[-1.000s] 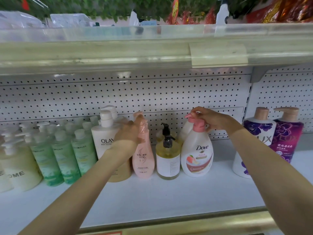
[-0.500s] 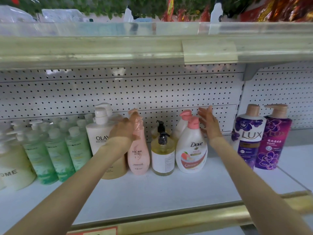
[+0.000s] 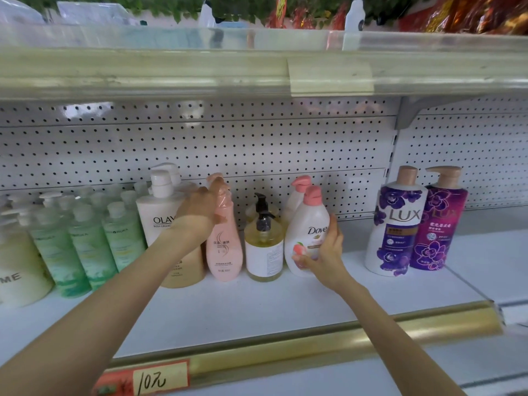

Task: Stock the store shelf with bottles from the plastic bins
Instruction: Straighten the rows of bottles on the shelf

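Our right hand (image 3: 324, 252) drops from the Dove's (image 3: 310, 221) pump to its side, fingers (image 3: 333, 228) curled round it, left hand (image 3: 200, 208) still gripping the pink bottle's (image 3: 225, 252) top; both stand on the shelf (image 3: 257, 304), so we only straighten

Only one view here: a wide-angle cam on the person's head, right up close to the shelf (image 3: 257, 307), facing its pegboard back (image 3: 285, 144) pretty much square on and tipped a bit down. The upper shelf's edge (image 3: 171, 72) runs across the top of frame.
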Demonstrator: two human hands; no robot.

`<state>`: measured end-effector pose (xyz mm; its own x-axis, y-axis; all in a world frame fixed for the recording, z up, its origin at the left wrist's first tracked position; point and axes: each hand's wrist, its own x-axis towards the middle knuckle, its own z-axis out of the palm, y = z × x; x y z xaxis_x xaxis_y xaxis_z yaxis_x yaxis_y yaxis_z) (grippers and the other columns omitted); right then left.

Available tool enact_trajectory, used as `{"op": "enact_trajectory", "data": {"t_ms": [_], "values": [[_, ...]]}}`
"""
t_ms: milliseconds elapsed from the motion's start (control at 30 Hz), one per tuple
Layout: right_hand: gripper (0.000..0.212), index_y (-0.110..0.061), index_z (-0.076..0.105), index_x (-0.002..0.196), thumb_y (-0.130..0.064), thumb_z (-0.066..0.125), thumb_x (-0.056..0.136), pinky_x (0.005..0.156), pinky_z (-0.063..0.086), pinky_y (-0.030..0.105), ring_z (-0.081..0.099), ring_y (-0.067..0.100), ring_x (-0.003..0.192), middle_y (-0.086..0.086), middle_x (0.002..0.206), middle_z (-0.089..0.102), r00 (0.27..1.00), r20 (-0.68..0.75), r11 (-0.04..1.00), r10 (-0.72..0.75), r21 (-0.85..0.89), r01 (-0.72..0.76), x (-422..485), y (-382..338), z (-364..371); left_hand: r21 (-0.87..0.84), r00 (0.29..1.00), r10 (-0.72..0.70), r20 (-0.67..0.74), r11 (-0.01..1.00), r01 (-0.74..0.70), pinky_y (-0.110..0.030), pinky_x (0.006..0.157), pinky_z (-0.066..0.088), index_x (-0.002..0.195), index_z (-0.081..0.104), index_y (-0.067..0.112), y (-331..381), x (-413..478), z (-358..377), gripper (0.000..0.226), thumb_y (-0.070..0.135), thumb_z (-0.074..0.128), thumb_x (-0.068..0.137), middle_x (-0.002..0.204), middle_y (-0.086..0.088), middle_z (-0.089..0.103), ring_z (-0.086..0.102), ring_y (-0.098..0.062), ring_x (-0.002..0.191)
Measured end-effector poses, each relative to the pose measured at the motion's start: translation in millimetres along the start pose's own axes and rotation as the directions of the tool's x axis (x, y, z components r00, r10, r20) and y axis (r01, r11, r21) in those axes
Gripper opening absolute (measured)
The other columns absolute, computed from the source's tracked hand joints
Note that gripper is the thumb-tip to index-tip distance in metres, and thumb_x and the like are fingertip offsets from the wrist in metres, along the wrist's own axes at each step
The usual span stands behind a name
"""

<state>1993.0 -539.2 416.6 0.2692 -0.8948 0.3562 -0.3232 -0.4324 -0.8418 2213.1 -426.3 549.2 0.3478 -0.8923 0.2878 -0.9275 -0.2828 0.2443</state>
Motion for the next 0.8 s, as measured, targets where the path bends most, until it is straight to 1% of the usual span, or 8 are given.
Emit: {"op": "enact_trajectory", "data": {"t_ms": [133, 333, 433, 533, 600, 667, 700, 800], "values": [[0.120, -0.021, -0.005, 0.149, -0.032, 0.083, 0.069, 0.108, 0.021, 0.034, 0.017, 0.025, 0.136, 0.011, 0.148, 0.009, 1.000, 0.002, 1.000, -0.005, 0.005, 0.005, 0.5, -0.9, 1.0, 0.000, 1.000, -0.003, -0.005, 1.000, 0.003, -0.040, 0.075, 0.045, 0.142, 0.021, 0.019, 2.2, -2.1, -1.3, 0.073, 0.014, 0.066, 0.085, 0.110, -0.018, 0.054, 0.054, -0.035, 0.098], [0.117, -0.021, -0.006, 0.149, -0.029, 0.081, 0.071, 0.104, 0.025, 0.036, 0.015, 0.026, 0.139, 0.010, 0.152, 0.004, 1.000, 0.000, 1.000, 0.012, -0.011, -0.012, 3.0, -4.2, 1.0, -0.014, 0.999, -0.034, -0.009, 0.999, 0.034, -0.032, 0.056, 0.034, 0.143, 0.019, 0.021, 5.8, -4.1, -3.6, 0.073, 0.011, 0.063, 0.086, 0.113, -0.018, 0.052, 0.053, -0.034, 0.098], [0.111, -0.018, -0.004, 0.150, -0.039, 0.075, 0.075, 0.107, 0.024, 0.039, 0.014, 0.029, 0.138, 0.013, 0.152, 0.005, 1.000, -0.014, 0.992, 0.020, -0.121, -0.021, 0.4, -7.3, -0.9, 0.000, 0.999, -0.038, -0.004, 0.999, 0.038, -0.029, 0.050, 0.031, 0.143, 0.018, 0.020, 6.6, -4.1, -4.1, 0.073, 0.012, 0.063, 0.086, 0.113, -0.018, 0.052, 0.054, -0.033, 0.098], [0.084, -0.019, 0.016, 0.150, -0.063, 0.049, 0.085, 0.107, 0.027, 0.045, 0.017, 0.030, 0.138, 0.013, 0.152, 0.014, 0.978, -0.171, 0.949, -0.116, -0.310, 0.058, -7.9, -23.2, -12.1, -0.005, 0.999, -0.034, -0.007, 0.999, 0.034, -0.028, 0.047, 0.029, 0.144, 0.017, 0.021, 6.3, -4.5, -4.5, 0.074, 0.011, 0.063, 0.086, 0.112, -0.018, 0.053, 0.054, -0.032, 0.095], [0.073, -0.015, 0.037, 0.141, -0.062, 0.036, 0.086, 0.103, 0.032, 0.047, 0.027, 0.032, 0.133, 0.015, 0.147, 0.028, 0.895, -0.372, 0.932, -0.246, -0.343, 0.114, -8.1, -38.2, -27.9, -0.002, 0.999, -0.034, -0.001, 0.999, 0.034, -0.028, 0.050, 0.032, 0.144, 0.017, 0.020, 6.2, -4.1, -4.5, 0.074, 0.010, 0.063, 0.086, 0.112, -0.018, 0.054, 0.055, -0.033, 0.096], [0.061, -0.011, 0.044, 0.136, -0.049, 0.046, 0.088, 0.102, 0.030, 0.051, 0.032, 0.037, 0.130, 0.019, 0.142, 0.035, 0.791, -0.514, 0.902, -0.332, -0.417, 0.108, 1.7, -47.2, -48.1, -0.008, 0.999, -0.041, 0.008, 0.999, 0.041, -0.031, 0.055, 0.036, 0.144, 0.017, 0.021, 6.6, -3.6, -4.7, 0.075, 0.011, 0.063, 0.086, 0.112, -0.018, 0.053, 0.054, -0.032, 0.095], [0.060, -0.011, 0.042, 0.137, -0.044, 0.053, 0.088, 0.103, 0.028, 0.052, 0.031, 0.039, 0.131, 0.021, 0.141, 0.035, 0.765, -0.549, 0.891, -0.337, -0.450, 0.069, 9.1, -48.5, -59.1, -0.009, 0.999, -0.043, 0.010, 0.999, 0.043, -0.033, 0.058, 0.038, 0.144, 0.017, 0.021, 6.8, -3.2, -4.8, 0.074, 0.011, 0.063, 0.086, 0.112, -0.018, 0.054, 0.053, -0.030, 0.092], [0.078, -0.006, 0.027, 0.144, -0.041, 0.064, 0.085, 0.107, 0.022, 0.052, 0.024, 0.040, 0.134, 0.024, 0.146, 0.026, 0.780, -0.579, 0.886, -0.237, -0.459, -0.071, 30.6, -44.1, -91.1, -0.009, 0.999, -0.050, 0.012, 0.999, 0.050, -0.031, 0.053, 0.034, 0.143, 0.018, 0.022, 7.6, -3.2, -4.8, 0.074, 0.012, 0.064, 0.086, 0.110, -0.017, 0.053, 0.050, -0.028, 0.090]]}}
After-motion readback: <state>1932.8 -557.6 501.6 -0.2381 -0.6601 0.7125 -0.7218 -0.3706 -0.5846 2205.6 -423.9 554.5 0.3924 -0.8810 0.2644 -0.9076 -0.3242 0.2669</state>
